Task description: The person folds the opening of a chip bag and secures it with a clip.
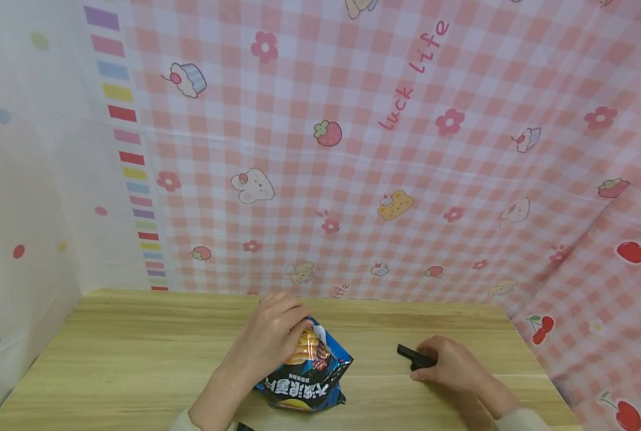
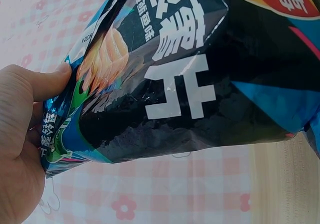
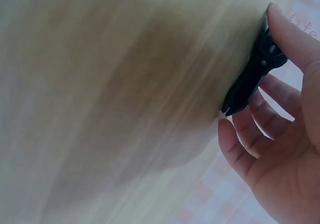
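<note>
A black and blue bag of potato chips [image 1: 302, 378] leans on the wooden table, its printed lettering upside down in the head view. My left hand [image 1: 274, 329] grips the bag's upper edge. In the left wrist view the thumb [image 2: 52, 79] presses on the front of the bag [image 2: 165, 84], and the other fingers go behind it, partly hidden. To the right, apart from the bag, my right hand [image 1: 449, 368] holds a small black clip [image 1: 416, 357]. The right wrist view has the clip [image 3: 252, 72] between thumb and fingertips, close to the tabletop.
The light wooden table [image 1: 110, 359] meets a pink checked cloth [image 1: 298, 227] along its back edge. White dotted cloth [image 1: 24, 179] hangs on the left, and cherry-print cloth [image 1: 622, 311] borders the right side.
</note>
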{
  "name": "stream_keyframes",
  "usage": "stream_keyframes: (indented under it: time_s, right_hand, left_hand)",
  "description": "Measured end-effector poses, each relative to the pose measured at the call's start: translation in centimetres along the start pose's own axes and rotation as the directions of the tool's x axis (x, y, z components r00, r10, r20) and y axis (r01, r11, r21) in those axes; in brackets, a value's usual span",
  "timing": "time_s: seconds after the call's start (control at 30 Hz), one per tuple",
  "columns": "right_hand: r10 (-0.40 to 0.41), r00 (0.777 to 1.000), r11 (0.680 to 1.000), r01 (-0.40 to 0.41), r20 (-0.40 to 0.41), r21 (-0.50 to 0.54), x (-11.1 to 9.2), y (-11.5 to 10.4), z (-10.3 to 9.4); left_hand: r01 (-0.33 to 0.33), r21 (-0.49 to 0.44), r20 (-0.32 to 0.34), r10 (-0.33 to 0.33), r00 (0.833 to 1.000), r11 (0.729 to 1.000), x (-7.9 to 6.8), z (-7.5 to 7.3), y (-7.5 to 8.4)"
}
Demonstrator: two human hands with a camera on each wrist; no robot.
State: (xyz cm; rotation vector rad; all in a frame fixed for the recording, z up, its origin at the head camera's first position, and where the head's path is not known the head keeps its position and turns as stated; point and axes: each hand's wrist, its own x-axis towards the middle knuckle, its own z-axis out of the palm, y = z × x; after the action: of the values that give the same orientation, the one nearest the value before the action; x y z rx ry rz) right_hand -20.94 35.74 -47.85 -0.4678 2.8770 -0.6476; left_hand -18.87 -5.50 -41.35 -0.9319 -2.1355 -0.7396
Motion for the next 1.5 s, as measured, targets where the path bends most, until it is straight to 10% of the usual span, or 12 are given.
stream_keyframes:
  time_s: [0.8, 1.5]
  right_hand:
    - [0.017, 0.994, 0.997, -0.025, -0.107, -0.078, 0.0, -0.3, -0.2]
    - [0.092, 0.985, 0.995, -0.085, -0.146, 0.054, -0.5, -1.0, 0.0]
  left_hand:
    - [-0.009, -0.007, -0.019, 0.009, 1.000, 1.000, 0.0, 0.1, 0.1]
    - [-0.013, -0.007, -0.024, 0.013, 1.000, 1.000, 0.0, 0.1, 0.0]
